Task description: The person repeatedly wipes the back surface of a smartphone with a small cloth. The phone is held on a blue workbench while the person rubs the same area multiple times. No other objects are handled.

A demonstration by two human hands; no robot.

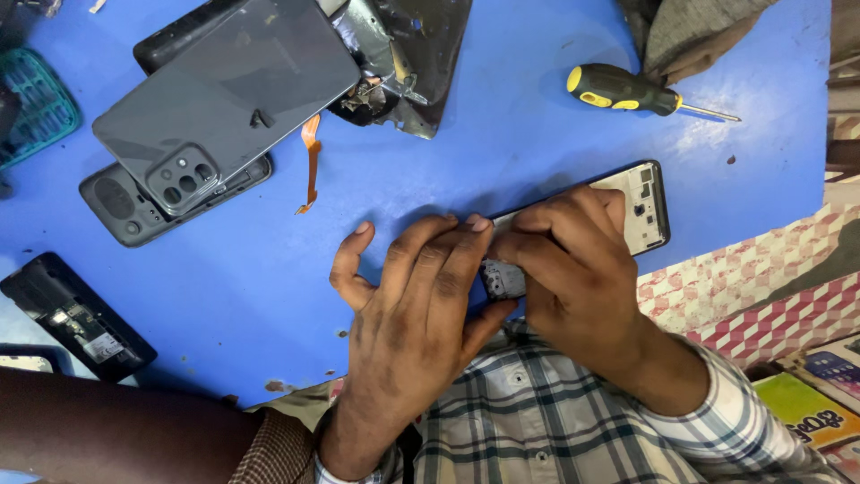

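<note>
phone frame point(640, 206), a dark-edged shell with a pale inner face, lies on the blue desk point(502, 152) at the near right, and both hands are closed over its near end. the left hand point(417, 314) lies flat over it, its fingers point(452, 246) stretched toward the far side and pressing down on the frame's left part, thumb splayed out to the left on the desk. the right hand point(573, 269) curls around the frame from the right, its fingers point(546, 220) bent over the edge and meeting the left fingertips; they grip the frame together with a small grey part point(503, 280) that shows between the two hands. only the frame's far right end, with its cut-outs, sticks out beyond the right knuckles.

both wrists come out of checked shirt sleeves point(555, 421) at the near edge.

farther out, a screwdriver point(627, 91) with a black and yellow handle lies on the desk at the far right, well apart from the hands. at the far left, a grey phone back cover point(228, 94) with a camera block rests tilted on a darker phone body point(125, 211). an orange flex ribbon point(310, 161) hangs out beside them, and a torn dark panel point(412, 54) lies just right of the cover. another opened black phone point(76, 318) lies at the near left, and a teal mesh case point(31, 103) at the far left edge.
</note>
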